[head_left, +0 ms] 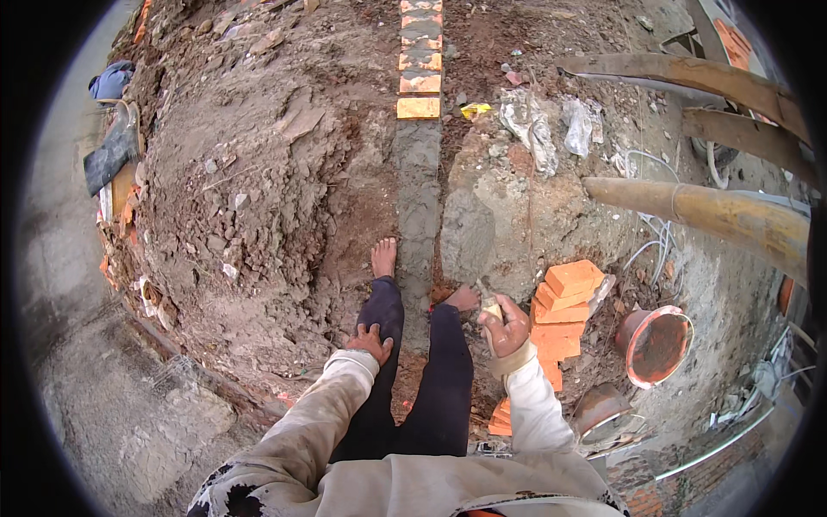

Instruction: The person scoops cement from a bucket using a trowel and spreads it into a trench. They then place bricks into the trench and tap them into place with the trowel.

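Note:
My left hand [370, 344] lies on my dark-trousered left knee, fingers apart and holding nothing. My right hand [508, 327] is closed around a small hand tool with a pale handle [491, 306]; its grey end shows past the fingers, and the rest is hidden. Between my bare feet runs a strip of wet grey mortar [419, 189]. Beyond it, a row of orange bricks [419, 108] continues away from me with mortar in the joints. Just right of my right hand stands an uneven stack of orange bricks [560, 314].
A reddish bucket [656, 346] tilts at the right, beside another round container [601, 407]. Wooden poles [689, 200] jut in from the right. Crumpled plastic [529, 129] lies near the brick row. Rough soil [250, 172] rises on the left, above concrete ground [146, 422].

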Demonstrator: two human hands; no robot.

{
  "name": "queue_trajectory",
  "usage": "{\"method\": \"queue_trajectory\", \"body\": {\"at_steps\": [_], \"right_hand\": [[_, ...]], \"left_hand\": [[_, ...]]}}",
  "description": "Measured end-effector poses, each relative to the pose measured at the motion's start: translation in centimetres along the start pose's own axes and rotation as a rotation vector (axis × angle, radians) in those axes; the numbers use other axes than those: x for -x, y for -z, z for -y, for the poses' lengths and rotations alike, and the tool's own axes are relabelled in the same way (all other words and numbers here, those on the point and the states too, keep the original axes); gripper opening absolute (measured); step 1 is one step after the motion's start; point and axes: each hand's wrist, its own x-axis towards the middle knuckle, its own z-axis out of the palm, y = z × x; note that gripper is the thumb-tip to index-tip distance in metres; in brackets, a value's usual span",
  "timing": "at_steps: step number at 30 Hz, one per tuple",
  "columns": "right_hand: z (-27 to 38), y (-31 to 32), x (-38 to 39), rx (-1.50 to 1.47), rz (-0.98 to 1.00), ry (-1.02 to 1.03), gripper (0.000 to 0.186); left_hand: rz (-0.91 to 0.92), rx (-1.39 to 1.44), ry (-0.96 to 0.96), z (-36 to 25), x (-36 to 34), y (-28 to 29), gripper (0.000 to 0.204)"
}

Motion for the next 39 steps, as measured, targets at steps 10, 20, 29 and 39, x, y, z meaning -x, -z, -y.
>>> {"method": "queue_trajectory", "body": {"at_steps": [10,20,29,39], "right_hand": [[1.0,-14.0,-34.5,0.261,-0.121,-0.081,0.031],[-1.6,-18.7,-55.9,1.765,-0.183,-0.029,0.06],[-6.7,-18.2,-56.9,1.912,-0.167,-0.054,0.04],[-7.0,-19.7,-57.3,1.769,-0.325,-0.03,0.038]], "left_hand": [[-0.013,0.128,-0.266,4.6,-5.3,3.1,0.061],[-0.168,0.481,-0.373,7.6,-8.6,6.0,0.054],[-0.169,0.538,-0.416,6.8,-9.5,6.8,0.051],[-0.145,0.557,-0.429,6.7,-10.0,7.2,0.049]]}}
